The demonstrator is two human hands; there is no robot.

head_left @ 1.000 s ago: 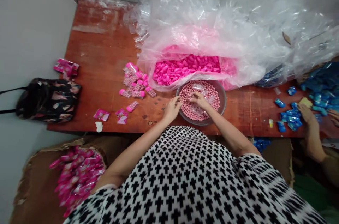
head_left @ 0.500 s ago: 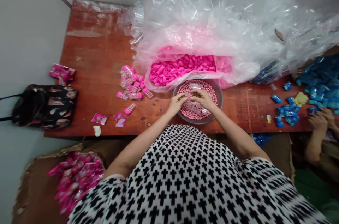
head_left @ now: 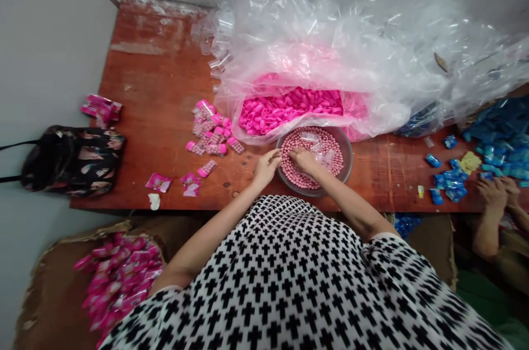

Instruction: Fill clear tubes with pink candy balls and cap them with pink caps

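Note:
A round grey bowl full of small pink candy balls sits at the near edge of the red-brown table. My left hand rests at the bowl's left rim, fingers curled together. My right hand lies inside the bowl on the candies, fingers bent and pinched toward the left hand. Something small and clear seems held between the two hands, too small to name. A few clear little tubes lie on the candies.
A large clear plastic bag with pink caps lies behind the bowl. Filled pink-capped tubes are piled to the left. A black bag hangs off the left edge. Another person's hands work among blue packets at right.
Both hands have slid a little to the left, from the middle of the bowl toward its left rim. The other person's hands have drawn together at the right.

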